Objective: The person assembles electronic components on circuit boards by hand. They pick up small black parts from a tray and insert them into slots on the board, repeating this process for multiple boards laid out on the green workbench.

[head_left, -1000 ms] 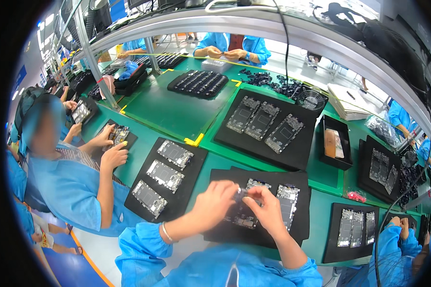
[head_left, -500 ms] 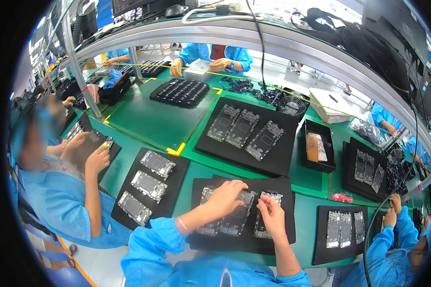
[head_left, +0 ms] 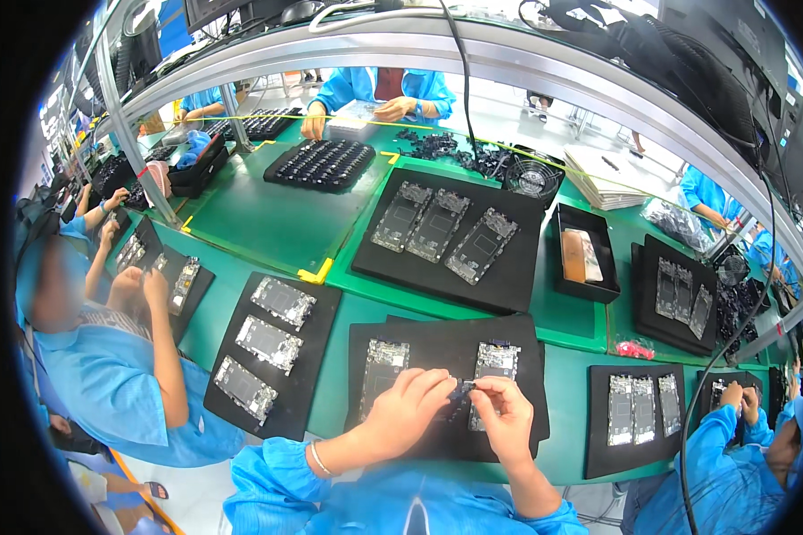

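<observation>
A black foam mat (head_left: 446,343) lies in front of me. On it rest a circuit board (head_left: 385,363) at the left and another circuit board (head_left: 496,358) at the right. Between my hands, low over the middle of the mat, is a third circuit board (head_left: 459,408), mostly hidden and apparently tilted. My left hand (head_left: 406,412) is closed at its right end, fingertips pinched at the board's upper edge. My right hand (head_left: 506,417) pinches that edge from the other side, thumb and forefinger together, in front of the right-hand board.
Left of me, a mat (head_left: 310,366) bears three boards; a co-worker (head_left: 107,366) sits beyond. Ahead lie stacked mats (head_left: 509,290) with three boards, a black box (head_left: 611,285) and a small fan (head_left: 533,178). A metal frame (head_left: 366,58) spans above. Another mat (head_left: 602,455) with boards is at right.
The middle board has left its flat place between the other two. My hands have come together, the left lower; both fingertips now meet at the board. The whole view has shifted slightly.
</observation>
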